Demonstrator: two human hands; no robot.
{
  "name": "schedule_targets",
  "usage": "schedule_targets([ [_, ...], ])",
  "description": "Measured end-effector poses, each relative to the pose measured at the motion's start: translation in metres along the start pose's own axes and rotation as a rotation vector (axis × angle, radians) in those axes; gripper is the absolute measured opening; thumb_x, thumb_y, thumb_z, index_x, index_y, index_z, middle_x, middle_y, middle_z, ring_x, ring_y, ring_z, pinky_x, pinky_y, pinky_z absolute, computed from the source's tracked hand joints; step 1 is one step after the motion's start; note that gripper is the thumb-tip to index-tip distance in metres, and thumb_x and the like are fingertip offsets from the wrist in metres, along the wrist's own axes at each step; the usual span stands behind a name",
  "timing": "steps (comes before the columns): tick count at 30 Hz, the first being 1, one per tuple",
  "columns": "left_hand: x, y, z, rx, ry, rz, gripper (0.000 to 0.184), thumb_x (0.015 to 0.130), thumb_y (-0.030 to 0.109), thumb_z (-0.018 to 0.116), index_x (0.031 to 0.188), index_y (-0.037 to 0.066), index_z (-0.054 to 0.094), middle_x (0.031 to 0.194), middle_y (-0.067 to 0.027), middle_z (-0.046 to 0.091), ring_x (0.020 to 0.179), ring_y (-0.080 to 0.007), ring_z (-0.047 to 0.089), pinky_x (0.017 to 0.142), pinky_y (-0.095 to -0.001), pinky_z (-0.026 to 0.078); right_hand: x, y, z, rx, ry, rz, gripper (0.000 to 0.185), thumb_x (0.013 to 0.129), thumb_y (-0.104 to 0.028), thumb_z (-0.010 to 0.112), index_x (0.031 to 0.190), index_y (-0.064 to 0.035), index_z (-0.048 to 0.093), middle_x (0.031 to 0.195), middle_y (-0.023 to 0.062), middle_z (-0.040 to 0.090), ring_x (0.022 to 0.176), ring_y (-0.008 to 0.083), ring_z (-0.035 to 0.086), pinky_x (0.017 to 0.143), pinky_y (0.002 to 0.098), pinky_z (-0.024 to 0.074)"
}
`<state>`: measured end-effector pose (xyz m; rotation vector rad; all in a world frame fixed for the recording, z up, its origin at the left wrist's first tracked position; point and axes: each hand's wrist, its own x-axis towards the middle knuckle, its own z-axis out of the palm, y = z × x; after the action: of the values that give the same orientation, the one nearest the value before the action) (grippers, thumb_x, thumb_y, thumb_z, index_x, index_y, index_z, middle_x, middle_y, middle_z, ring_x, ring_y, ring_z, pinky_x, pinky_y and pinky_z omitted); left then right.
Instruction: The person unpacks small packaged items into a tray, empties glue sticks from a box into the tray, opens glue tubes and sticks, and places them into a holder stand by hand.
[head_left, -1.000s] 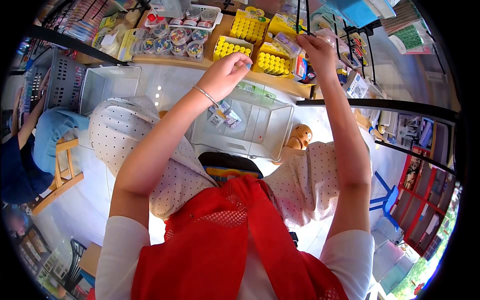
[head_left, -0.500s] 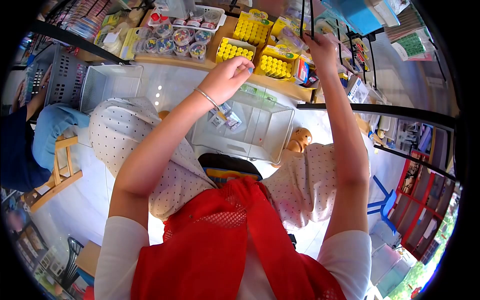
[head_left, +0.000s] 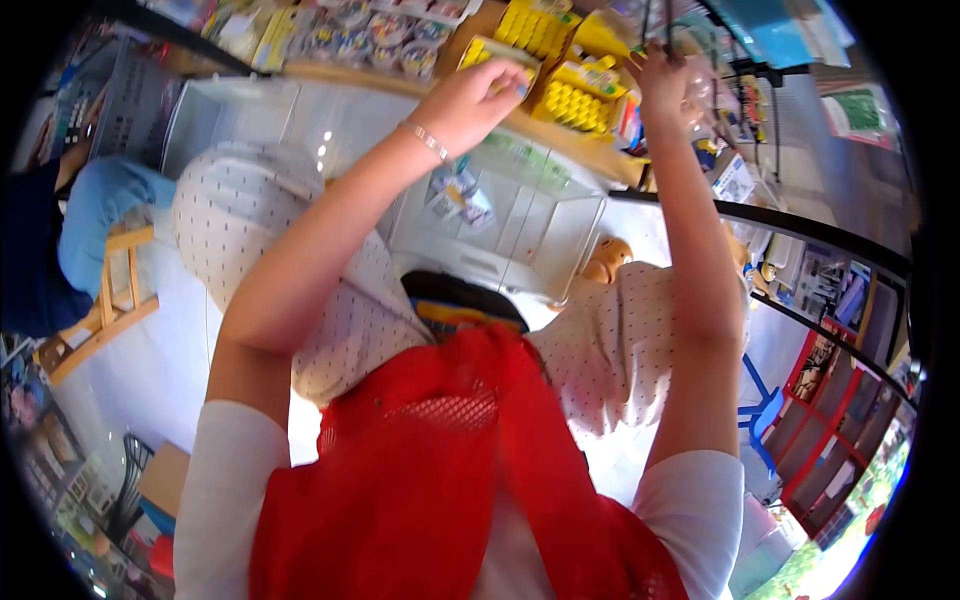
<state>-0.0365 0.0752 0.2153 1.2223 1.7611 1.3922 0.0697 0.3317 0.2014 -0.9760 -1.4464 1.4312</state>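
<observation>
My left hand (head_left: 478,100), with a bracelet at the wrist, hovers over the near edge of the open yellow boxes. Its fingers curl loosely, thumb apart, and nothing shows between them. Below it, one box of yellow-capped sticks (head_left: 484,52) is partly covered. Another yellow box (head_left: 577,102) of the same sticks lies between my hands. My right hand (head_left: 664,85) is raised at the lower end of thin black rack rods (head_left: 656,20), fingers bent together. A clear plastic packet (head_left: 702,92) shows beside it, blurred; what the fingers grip is hidden.
Tubs of colourful small pieces (head_left: 390,32) stand on the wooden shelf (head_left: 400,80). Under it sits a clear bin (head_left: 470,240) with small packets, near a brown doll (head_left: 606,260). At left, another person's arm reaches to a grey basket (head_left: 138,105) beside a wooden stool (head_left: 110,295).
The view has shifted, moving the shelf up and right in frame. My left hand has opened slightly. My right hand stays by the rods, and a clear packet now shows at its right.
</observation>
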Motion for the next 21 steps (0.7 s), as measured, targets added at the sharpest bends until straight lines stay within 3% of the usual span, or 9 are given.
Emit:
schedule_targets([
  [4, -0.001, 0.007, -0.009, -0.008, 0.041, 0.068, 0.018, 0.086, 0.013, 0.052, 0.101, 0.002, 0.053, 0.087, -0.0007, 0.051, 0.074, -0.0087, 0.055, 0.068, -0.0222, 0.046, -0.084, 0.030, 0.000, -0.328, -0.292, 0.337, 0.021, 0.082, -0.008, 0.046, 0.098, 0.0054, 0.050, 0.084, 0.0174, 0.057, 0.072, 0.0247, 0.061, 0.057, 0.0335, 0.0533],
  [6, -0.006, 0.009, -0.012, -0.005, 0.050, 0.065, 0.018, 0.086, 0.014, 0.052, 0.101, 0.003, 0.053, 0.089, -0.0007, 0.051, 0.075, -0.0086, 0.055, 0.069, -0.0225, 0.047, -0.133, 0.093, -0.009, -0.635, -0.603, 0.259, 0.020, 0.079, -0.009, 0.050, 0.095, 0.0029, 0.054, 0.078, 0.0168, 0.060, 0.073, 0.0243, 0.062, 0.060, 0.0341, 0.0513],
  [7, -0.007, 0.010, -0.013, -0.001, 0.062, 0.073, 0.019, 0.086, 0.014, 0.052, 0.101, 0.003, 0.053, 0.090, -0.0006, 0.052, 0.076, -0.0085, 0.055, 0.069, -0.0226, 0.047, -0.157, 0.137, -0.017, -0.852, -0.752, 0.059, 0.024, 0.075, -0.014, 0.056, 0.093, 0.0026, 0.055, 0.075, 0.0166, 0.061, 0.076, 0.0263, 0.062, 0.066, 0.0357, 0.0492],
  [8, -0.008, 0.011, -0.016, 0.006, 0.076, 0.086, 0.019, 0.086, 0.014, 0.052, 0.102, 0.003, 0.053, 0.090, -0.0005, 0.052, 0.077, -0.0085, 0.056, 0.069, -0.0227, 0.047, -0.179, 0.141, -0.011, -0.953, -0.947, 0.172, 0.035, 0.071, -0.021, 0.062, 0.095, 0.0026, 0.053, 0.085, 0.0219, 0.060, 0.081, 0.0335, 0.060, 0.075, 0.0380, 0.0474],
  [10, -0.011, 0.019, -0.024, 0.040, 0.101, 0.080, 0.019, 0.086, 0.014, 0.052, 0.102, 0.003, 0.054, 0.089, -0.0008, 0.054, 0.078, -0.0094, 0.056, 0.069, -0.0224, 0.047, -0.213, 0.216, -0.013, -1.225, -0.994, 0.167, 0.059, 0.066, -0.026, 0.068, 0.112, 0.0015, 0.045, 0.093, 0.0205, 0.057, 0.086, 0.0291, 0.058, 0.076, 0.0351, 0.0480],
  [13, -0.012, 0.020, -0.032, -0.044, 0.115, 0.060, 0.018, 0.086, 0.014, 0.052, 0.101, 0.003, 0.054, 0.087, -0.0010, 0.055, 0.078, -0.0092, 0.056, 0.069, -0.0224, 0.046, -0.252, 0.242, -0.005, -1.391, -0.879, 0.179, 0.068, 0.062, -0.029, 0.071, 0.114, 0.0013, 0.040, 0.100, 0.0210, 0.053, 0.094, 0.0348, 0.054, 0.081, 0.0387, 0.0464],
  [16, -0.012, 0.031, -0.049, -0.136, 0.109, 0.025, 0.018, 0.086, 0.015, 0.052, 0.098, 0.002, 0.054, 0.083, -0.0024, 0.055, 0.075, -0.0091, 0.055, 0.066, -0.0230, 0.045, -0.273, 0.247, 0.002, -1.418, -0.773, 0.217, 0.065, 0.062, -0.026, 0.069, 0.112, -0.0007, 0.037, 0.105, 0.0169, 0.047, 0.101, 0.0364, 0.049, 0.081, 0.0440, 0.0475],
  [20, -0.008, 0.056, -0.068, -0.072, 0.147, 0.008, 0.020, 0.086, 0.018, 0.053, 0.095, 0.000, 0.050, 0.075, -0.0057, 0.054, 0.067, -0.0105, 0.053, 0.061, -0.0256, 0.044, -0.267, 0.219, -0.001, -1.382, -0.753, 0.223, 0.056, 0.060, -0.023, 0.067, 0.105, 0.0008, 0.044, 0.102, 0.0182, 0.048, 0.097, 0.0363, 0.050, 0.082, 0.0420, 0.0464],
  [21, -0.007, 0.056, -0.068, -0.073, 0.154, 0.021, 0.019, 0.086, 0.017, 0.053, 0.095, 0.001, 0.050, 0.076, -0.0053, 0.054, 0.067, -0.0105, 0.052, 0.060, -0.0254, 0.043, -0.262, 0.224, -0.009, -1.290, -0.723, 0.142, 0.056, 0.058, -0.021, 0.066, 0.104, 0.0040, 0.044, 0.101, 0.0214, 0.049, 0.096, 0.0382, 0.051, 0.082, 0.0421, 0.0454],
])
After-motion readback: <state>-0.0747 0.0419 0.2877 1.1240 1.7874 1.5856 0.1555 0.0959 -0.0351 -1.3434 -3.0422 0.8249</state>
